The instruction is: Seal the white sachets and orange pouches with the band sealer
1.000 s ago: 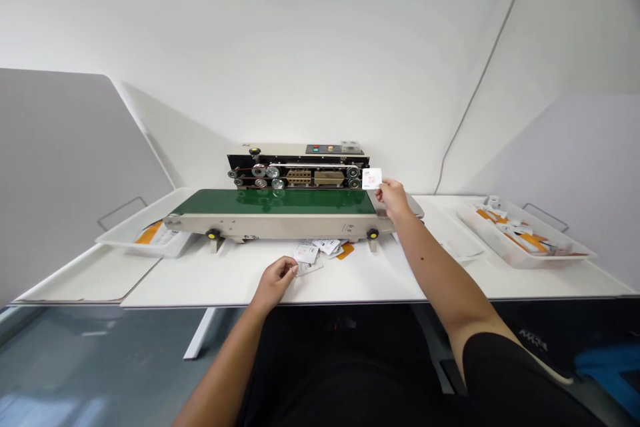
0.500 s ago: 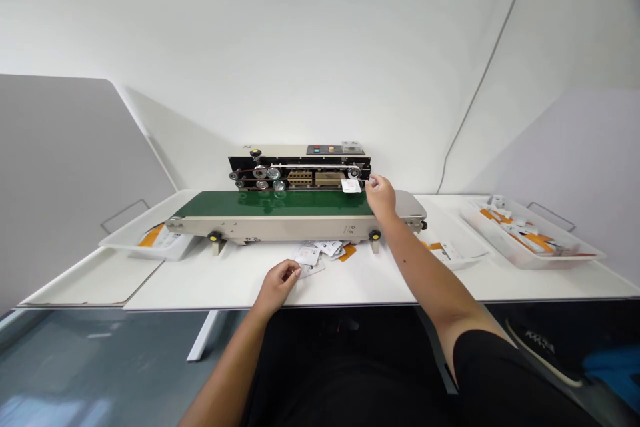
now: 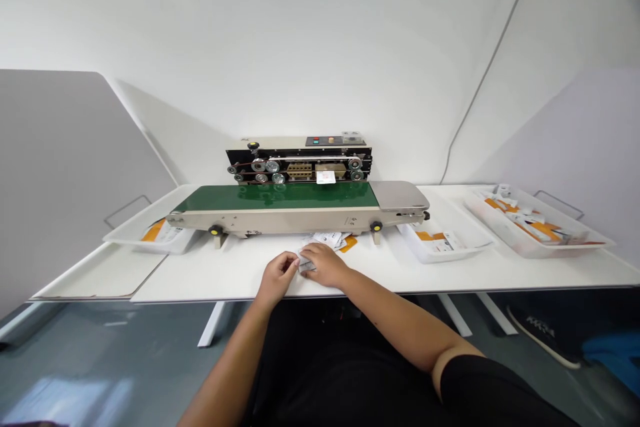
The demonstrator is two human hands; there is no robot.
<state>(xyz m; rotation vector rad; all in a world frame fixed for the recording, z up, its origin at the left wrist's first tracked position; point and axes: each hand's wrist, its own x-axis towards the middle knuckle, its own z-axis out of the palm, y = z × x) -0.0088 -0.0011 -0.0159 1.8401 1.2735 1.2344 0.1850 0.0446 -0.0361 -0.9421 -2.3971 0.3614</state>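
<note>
Head cam: L hand point(image 3: 278, 275) in pinch on pkt point(image 3: 305, 265); R hand point(image 3: 325, 265) atop, grip unclear

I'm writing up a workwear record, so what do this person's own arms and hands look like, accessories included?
The left hand and right hand are ungloved, with no ring, watch or bracelet visible. The right forearm is uncovered, below a black short sleeve ending near the elbow. The left forearm is also uncovered; its sleeve is out of view.

Black shirt point(image 3: 350, 367), short right sleeve point(image 3: 480, 387)
</note>
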